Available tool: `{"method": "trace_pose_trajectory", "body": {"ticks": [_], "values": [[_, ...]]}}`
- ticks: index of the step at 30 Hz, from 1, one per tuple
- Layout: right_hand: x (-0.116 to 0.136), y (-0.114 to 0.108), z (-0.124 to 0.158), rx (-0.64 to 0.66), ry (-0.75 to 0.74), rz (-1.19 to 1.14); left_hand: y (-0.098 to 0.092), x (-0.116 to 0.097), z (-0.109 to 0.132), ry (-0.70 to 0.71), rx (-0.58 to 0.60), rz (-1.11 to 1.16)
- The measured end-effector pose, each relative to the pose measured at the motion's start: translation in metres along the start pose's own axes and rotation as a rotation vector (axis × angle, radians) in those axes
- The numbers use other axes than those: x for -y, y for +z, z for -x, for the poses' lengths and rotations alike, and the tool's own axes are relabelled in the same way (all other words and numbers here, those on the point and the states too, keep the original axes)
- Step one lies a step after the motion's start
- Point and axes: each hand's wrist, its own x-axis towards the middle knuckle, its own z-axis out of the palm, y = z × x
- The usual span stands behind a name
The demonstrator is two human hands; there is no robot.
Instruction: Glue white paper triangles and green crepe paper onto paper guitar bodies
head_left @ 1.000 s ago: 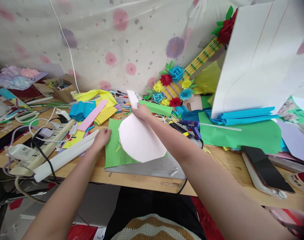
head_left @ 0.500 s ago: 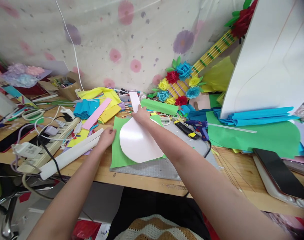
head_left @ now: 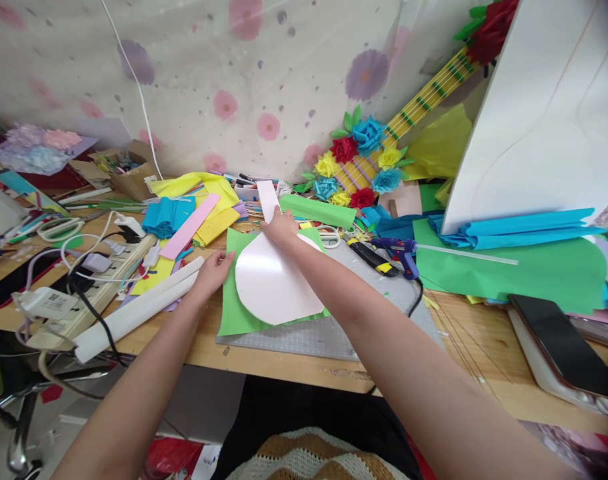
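A white board cutout (head_left: 274, 283) with a rounded body and a narrow neck lies on a green paper sheet (head_left: 231, 317). My right hand (head_left: 280, 228) is closed on the cutout where the neck meets the body, and my forearm crosses over its right side. At the sheet's upper left edge, my left hand (head_left: 215, 270) pinches the green paper between thumb and fingers. Beneath both is a grey cutting mat (head_left: 294, 343).
Right of the mat lie a black and yellow utility knife (head_left: 371, 257) and a blue glue gun (head_left: 401, 252). A flower-covered paper guitar (head_left: 369, 157) leans on the wall. A power strip (head_left: 97, 293) and white paper rolls (head_left: 139, 310) are at left; a phone (head_left: 567, 347) is at right.
My left hand has shifted slightly up along the edge of the green paper. The right hand keeps its hold on the cutout, and the camera view has moved a little.
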Motion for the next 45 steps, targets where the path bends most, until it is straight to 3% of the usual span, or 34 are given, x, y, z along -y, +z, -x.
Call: {"method": "trace_pose_trajectory", "body": {"ticks": [3,10,16,20,26,28,30,32,34,36,38,40,45], "values": [[-0.001,-0.001,-0.002,0.008,0.003,0.005,-0.004,-0.001,0.004,-0.068,0.030,-0.074],[-0.001,-0.003,-0.007,-0.011,0.026,0.000,-0.007,-0.002,0.006,-0.151,-0.036,-0.009],[-0.008,-0.001,-0.009,-0.027,0.095,-0.004,-0.004,-0.006,0.019,-0.078,0.061,-0.259],[-0.014,-0.001,-0.009,-0.042,0.117,-0.012,-0.003,-0.003,0.022,-0.033,0.075,-0.243],[-0.014,-0.004,-0.005,-0.043,0.130,-0.026,-0.012,0.001,0.020,-0.090,0.093,-0.116],[-0.016,-0.007,-0.005,-0.041,0.134,-0.031,-0.014,0.002,0.027,-0.055,0.027,-0.149],[-0.019,-0.013,-0.006,-0.019,0.131,-0.033,-0.014,0.002,0.041,0.106,-0.175,-0.215],[-0.025,-0.019,-0.008,0.020,0.125,-0.027,-0.012,0.002,0.060,0.393,-0.355,-0.266],[-0.030,-0.024,-0.009,0.061,0.115,-0.018,-0.006,0.002,0.079,0.754,-0.261,-0.282],[-0.034,-0.026,-0.010,0.085,0.095,-0.015,0.001,0.000,0.096,1.108,-0.043,-0.296],[-0.036,-0.025,-0.009,0.089,0.070,-0.029,0.008,-0.003,0.107,1.337,0.106,-0.293],[-0.037,-0.024,-0.008,0.069,0.051,-0.059,0.013,-0.007,0.112,1.430,0.187,-0.297],[-0.046,-0.034,-0.012,-0.042,0.102,-0.134,0.022,-0.017,0.106,1.433,0.311,-0.345]]}}
